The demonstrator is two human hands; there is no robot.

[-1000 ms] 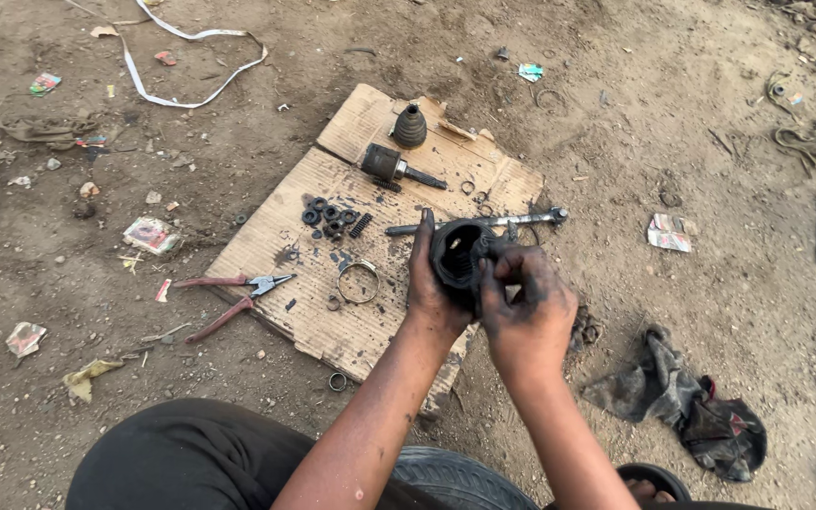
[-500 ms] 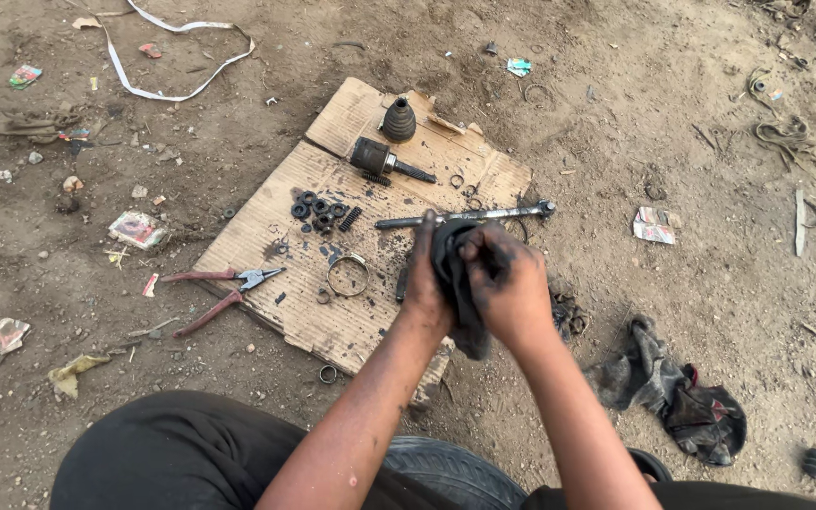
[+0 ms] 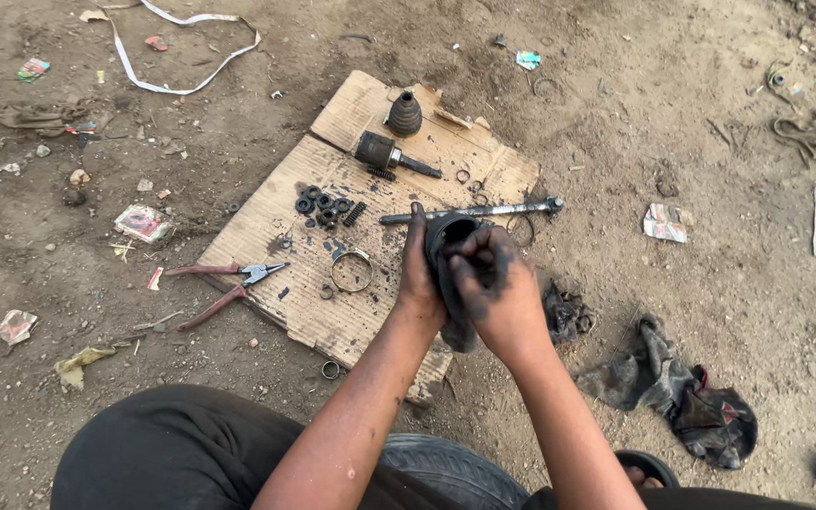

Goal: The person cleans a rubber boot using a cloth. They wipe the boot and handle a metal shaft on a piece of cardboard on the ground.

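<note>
Over the cardboard sheet (image 3: pixel 285 227), mid-frame: greasy black rubber boot (image 3: pixel 448 236) being gripped.
It's clasped between left hand (image 3: pixel 419 274) and right hand (image 3: pixel 493 288), both clenched around it.

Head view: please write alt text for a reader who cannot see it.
Two greasy hands, left hand and right hand, grip a black cup-shaped part over a cardboard sheet on dirt, with pliers, a rod and a ring.

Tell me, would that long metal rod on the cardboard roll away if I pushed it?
Probably a little. The rod looks round and thin, so a sideways push could roll it across the flat cardboard. It looks like stiff metal, so it likely would not bend, and may feel heavy for its size. Its surface looks dark and greasy, so it might be slippery.
</note>
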